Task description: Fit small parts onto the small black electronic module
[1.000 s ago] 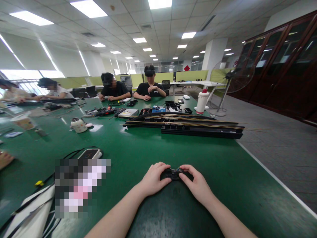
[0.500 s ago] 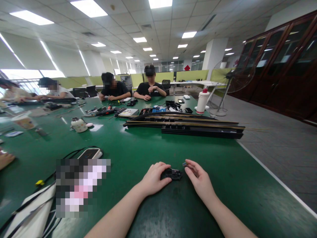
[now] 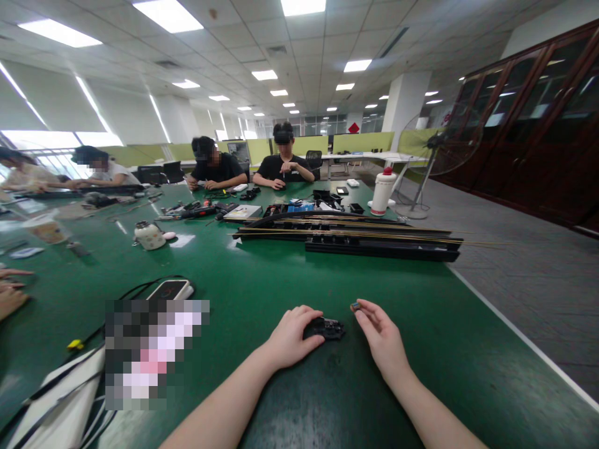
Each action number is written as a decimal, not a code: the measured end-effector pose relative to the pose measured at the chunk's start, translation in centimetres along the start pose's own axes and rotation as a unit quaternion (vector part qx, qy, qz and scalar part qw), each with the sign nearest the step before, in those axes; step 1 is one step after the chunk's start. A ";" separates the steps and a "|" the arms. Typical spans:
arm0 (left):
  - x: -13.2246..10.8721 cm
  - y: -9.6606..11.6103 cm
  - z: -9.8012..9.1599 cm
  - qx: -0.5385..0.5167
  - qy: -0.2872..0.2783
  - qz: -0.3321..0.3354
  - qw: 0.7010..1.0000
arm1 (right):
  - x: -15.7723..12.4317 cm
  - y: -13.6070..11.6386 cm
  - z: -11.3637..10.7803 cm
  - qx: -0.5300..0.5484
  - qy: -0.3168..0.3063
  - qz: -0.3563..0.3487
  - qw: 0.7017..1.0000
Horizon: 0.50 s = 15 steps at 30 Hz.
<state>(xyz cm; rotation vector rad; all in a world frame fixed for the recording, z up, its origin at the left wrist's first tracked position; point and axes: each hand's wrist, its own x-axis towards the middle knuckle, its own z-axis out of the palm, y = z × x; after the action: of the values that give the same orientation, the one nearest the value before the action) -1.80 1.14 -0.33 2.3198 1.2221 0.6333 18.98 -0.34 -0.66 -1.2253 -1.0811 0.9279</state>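
Observation:
My left hand (image 3: 294,337) is closed around the left end of a small black plastic part (image 3: 331,328), thumb on the near side and fingers on the far side. The part lies low over the green tabletop; its open upper face shows fine detail too small to make out. To its right, my right hand (image 3: 381,333) pinches a tiny grey-blue piece (image 3: 355,306) between thumb and fingertips. A small gap separates that piece from the black part. What the piece is cannot be told.
Long black rails with thin brass-coloured rods (image 3: 350,237) lie across the table (image 3: 262,280). Behind them stands a white bottle with a red cap (image 3: 382,192). On the left are a phone-like device (image 3: 171,290), cables and a small white jar (image 3: 150,236). Co-workers sit across and at left.
My right hand has shifted slightly right, away from the black part, and its fingers have drawn together on the tiny piece. My left hand stays put. Another person's hand at left has moved.

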 end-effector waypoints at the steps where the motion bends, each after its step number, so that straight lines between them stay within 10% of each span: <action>1: 0.0 0.0 0.0 0.000 0.000 -0.001 1.000 | 0.0 0.0 0.0 0.002 0.002 0.001 1.000; 15: 0.0 0.1 -0.1 -0.002 -0.002 -0.001 1.000 | 0.1 -0.2 -0.1 0.006 0.025 0.015 1.000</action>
<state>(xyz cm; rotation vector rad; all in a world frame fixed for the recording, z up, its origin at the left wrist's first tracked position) -1.81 1.08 -0.21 2.3161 1.2194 0.6287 19.09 -0.34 -0.45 -1.2516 -1.0185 0.9219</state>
